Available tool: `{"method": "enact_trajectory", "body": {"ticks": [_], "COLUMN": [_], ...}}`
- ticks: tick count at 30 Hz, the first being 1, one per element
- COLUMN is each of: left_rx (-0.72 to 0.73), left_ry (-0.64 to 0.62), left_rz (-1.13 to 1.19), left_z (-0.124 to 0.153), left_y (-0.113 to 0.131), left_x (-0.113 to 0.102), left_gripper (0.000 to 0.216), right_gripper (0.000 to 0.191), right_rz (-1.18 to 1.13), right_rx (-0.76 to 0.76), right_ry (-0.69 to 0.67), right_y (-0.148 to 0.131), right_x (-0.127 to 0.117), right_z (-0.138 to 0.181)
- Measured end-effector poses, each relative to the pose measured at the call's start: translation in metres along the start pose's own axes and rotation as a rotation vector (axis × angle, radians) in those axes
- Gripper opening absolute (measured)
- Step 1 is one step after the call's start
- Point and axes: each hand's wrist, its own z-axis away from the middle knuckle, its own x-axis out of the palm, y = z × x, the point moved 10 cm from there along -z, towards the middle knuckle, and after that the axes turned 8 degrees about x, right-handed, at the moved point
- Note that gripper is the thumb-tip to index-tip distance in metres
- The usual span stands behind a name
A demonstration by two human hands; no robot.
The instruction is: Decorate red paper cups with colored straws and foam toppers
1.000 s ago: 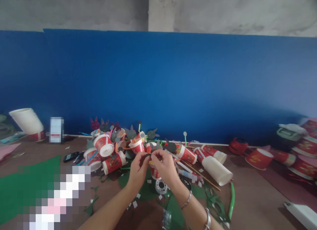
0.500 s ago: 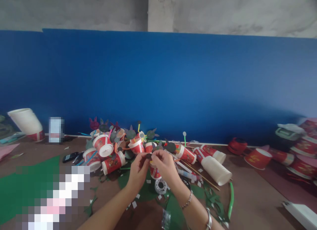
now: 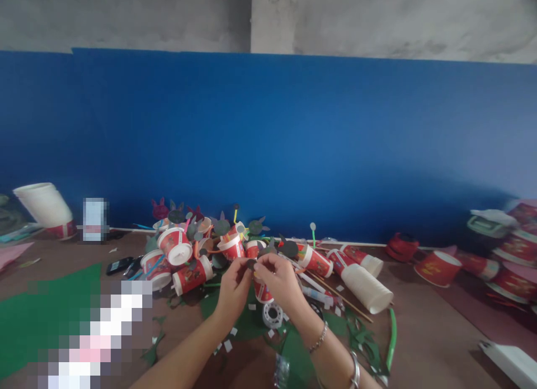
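My left hand (image 3: pixel 234 288) and my right hand (image 3: pixel 279 278) meet above the middle of the table. Their fingertips pinch a small dark round piece (image 3: pixel 251 263) between them. A bit of yellow shows just beneath it, and the fingers cover the rest. Partly hidden behind my hands is a red paper cup (image 3: pixel 263 292). Just below, a white ring-shaped tape roll (image 3: pixel 272 315) lies on green sheet material. Past my fingertips, red cups (image 3: pixel 193 275) with straws and dark animal-head cutouts (image 3: pixel 222 227) lie in a heap.
Stacked white cups (image 3: pixel 369 288) lie on their side to the right, near a thin wooden stick (image 3: pixel 350 301). Green scraps (image 3: pixel 364 341) and small white bits are scattered about. More red cups (image 3: pixel 437 267) stand at the far right. A blue panel (image 3: pixel 268 137) borders the table's back.
My right fingers have shifted very slightly at the dark round piece. Both hands otherwise keep their place, and the things on the table look the same.
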Motion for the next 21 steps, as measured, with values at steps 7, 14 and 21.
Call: {"method": "enact_trajectory", "body": {"ticks": [7,14,21], "left_rx": [-0.013,-0.009,-0.003], "left_ry": [-0.018,-0.004,-0.028], "left_rz": [0.016,-0.008,0.026], "left_z": [-0.0001,-0.0007,-0.0019], "left_y": [0.0028,0.0038,0.0037], "left_x": [0.0029,0.0008,0.0038], "left_gripper": [0.021,0.02,0.018], "right_gripper": [0.016,0.014,0.013], "right_rz": [-0.109,-0.032,0.022], "right_rx": [0.035,-0.011,-0.017], "right_ry": [-0.062,-0.014,-0.035], "right_y": [0.002,0.0001,-0.0016], "right_x": [0.0049,0.0004,-0.0025], "right_z": [0.0006,-0.0011,-0.0047]}}
